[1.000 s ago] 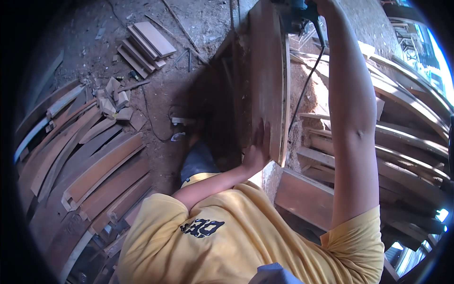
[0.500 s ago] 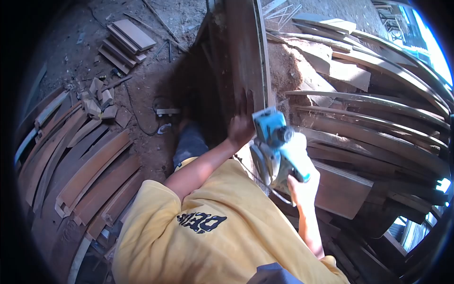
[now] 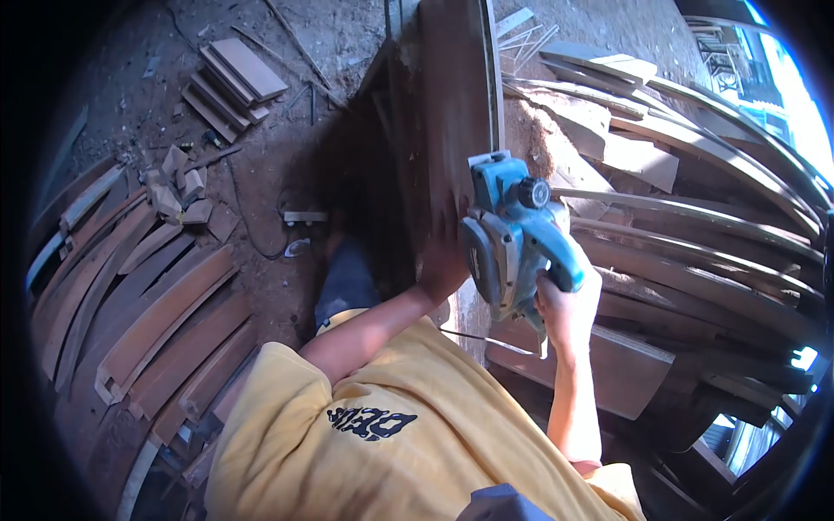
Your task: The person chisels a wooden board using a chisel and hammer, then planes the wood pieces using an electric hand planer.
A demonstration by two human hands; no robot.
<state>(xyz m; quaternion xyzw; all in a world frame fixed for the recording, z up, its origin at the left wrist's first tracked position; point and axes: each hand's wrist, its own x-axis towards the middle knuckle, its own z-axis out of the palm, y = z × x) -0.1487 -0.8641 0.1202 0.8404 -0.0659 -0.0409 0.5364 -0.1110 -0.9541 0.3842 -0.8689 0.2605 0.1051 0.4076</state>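
Observation:
My right hand (image 3: 569, 302) is wrapped round the rear handle of a teal electric hand planer (image 3: 508, 230), which has a black knob on top. The planer is at the near end of a long brown wooden board (image 3: 456, 95), over its right edge. Whether its sole touches the wood I cannot tell. In shadow just left of the planer, my left hand (image 3: 444, 260) lies on the board with fingers stretched forward; its fingertips are dim. A cord (image 3: 512, 349) runs below the planer.
Curved wooden pieces (image 3: 169, 321) are piled on the left, and more long curved planks (image 3: 686, 243) on the right. Farther off on the ground are stacked flat boards (image 3: 243, 69) and small offcuts (image 3: 182, 187). Sawdust (image 3: 534, 135) lies beside the board.
The planer and my right hand have shifted slightly right, and the planer's side is turned more into view. My left hand has come a little nearer to my body along the board.

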